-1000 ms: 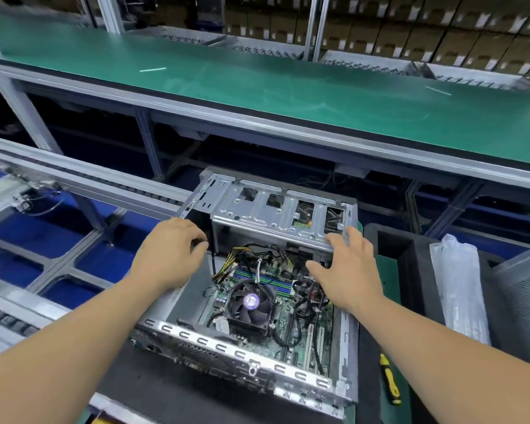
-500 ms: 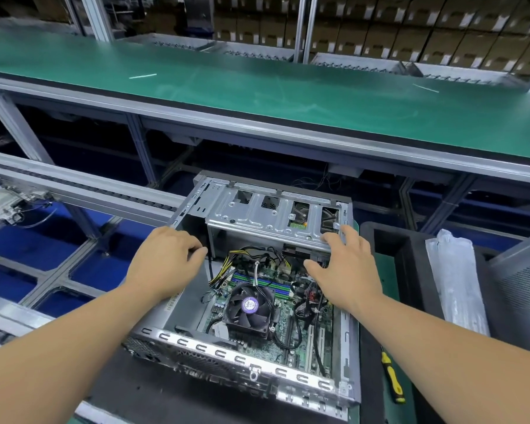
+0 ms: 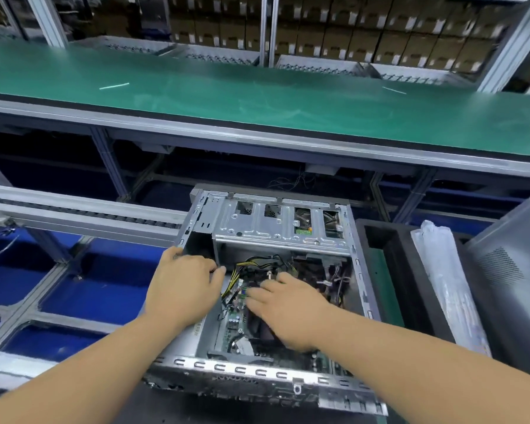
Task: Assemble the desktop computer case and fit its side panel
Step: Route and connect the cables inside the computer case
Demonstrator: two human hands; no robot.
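Long green tabletop (image 3: 257,96) across the far side; stacked brown cartons (image 3: 380,29) behind. Plastic-wrapped bundle (image 3: 447,286) on black foam tray (image 3: 389,270), right. Blue floor (image 3: 89,286), left.

We see an open desktop case of bare, dull-grey stamped sheet metal (image 3: 276,228), with a shinier perforated rim. Beside it lie matt black foam blocks (image 3: 410,289) and a crinkled, glossy clear plastic bag (image 3: 447,289). Behind runs a smooth green matt-surfaced bench (image 3: 257,96) edged in brushed aluminium.

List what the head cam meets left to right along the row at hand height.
Blue floor under the conveyor frame → left hand on the case's left wall → right hand inside the open computer case → black foam tray → plastic-wrapped part → grey side panel.
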